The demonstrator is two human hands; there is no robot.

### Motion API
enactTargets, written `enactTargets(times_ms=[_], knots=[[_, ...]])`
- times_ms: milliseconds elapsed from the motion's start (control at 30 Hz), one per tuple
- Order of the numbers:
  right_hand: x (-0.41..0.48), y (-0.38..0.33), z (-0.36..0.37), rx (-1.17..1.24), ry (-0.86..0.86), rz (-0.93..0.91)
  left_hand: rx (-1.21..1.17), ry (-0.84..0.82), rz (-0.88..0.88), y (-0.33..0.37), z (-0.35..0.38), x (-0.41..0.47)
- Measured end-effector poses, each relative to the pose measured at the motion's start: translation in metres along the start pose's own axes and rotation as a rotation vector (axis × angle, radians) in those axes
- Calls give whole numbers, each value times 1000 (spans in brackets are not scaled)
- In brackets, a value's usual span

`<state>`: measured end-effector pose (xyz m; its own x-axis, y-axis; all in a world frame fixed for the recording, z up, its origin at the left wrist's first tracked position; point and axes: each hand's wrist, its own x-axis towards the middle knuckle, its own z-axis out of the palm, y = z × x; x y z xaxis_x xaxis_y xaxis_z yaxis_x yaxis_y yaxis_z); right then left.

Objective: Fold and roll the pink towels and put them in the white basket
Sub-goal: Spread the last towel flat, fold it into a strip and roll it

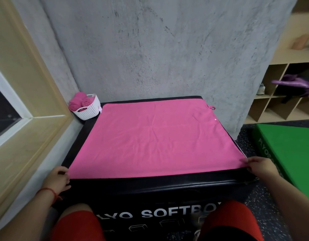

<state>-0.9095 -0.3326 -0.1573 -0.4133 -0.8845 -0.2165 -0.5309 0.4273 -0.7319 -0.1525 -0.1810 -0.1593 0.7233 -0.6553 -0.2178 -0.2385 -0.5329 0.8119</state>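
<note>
A pink towel (pixel 153 138) lies spread flat over the top of a black plyo soft box (pixel 160 185). My left hand (pixel 58 177) pinches the towel's near left corner. My right hand (pixel 261 166) pinches its near right corner. At the box's far left corner stands a white basket (pixel 88 110), tilted, with rolled pink towels (pixel 78 101) sticking out of it.
A rough grey concrete wall rises right behind the box. A window frame (pixel 28 101) runs along the left. A green soft box (pixel 289 153) sits on the speckled floor to the right, with wooden cubby shelves (pixel 280 94) behind it. My knees in red shorts are below.
</note>
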Motion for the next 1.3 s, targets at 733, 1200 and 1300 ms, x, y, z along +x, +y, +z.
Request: enactTargets(times_ms=[733,1200,1300], knots=[[-71,-95,144,-676,-206,-617,764,-198,625,66,137,-45],[-132,-235,336,-570,-484,-963,993,-165,679,45,210,-80],[-57,-207,297,-692,-311,-859,969,-111,706,44,211,-80]])
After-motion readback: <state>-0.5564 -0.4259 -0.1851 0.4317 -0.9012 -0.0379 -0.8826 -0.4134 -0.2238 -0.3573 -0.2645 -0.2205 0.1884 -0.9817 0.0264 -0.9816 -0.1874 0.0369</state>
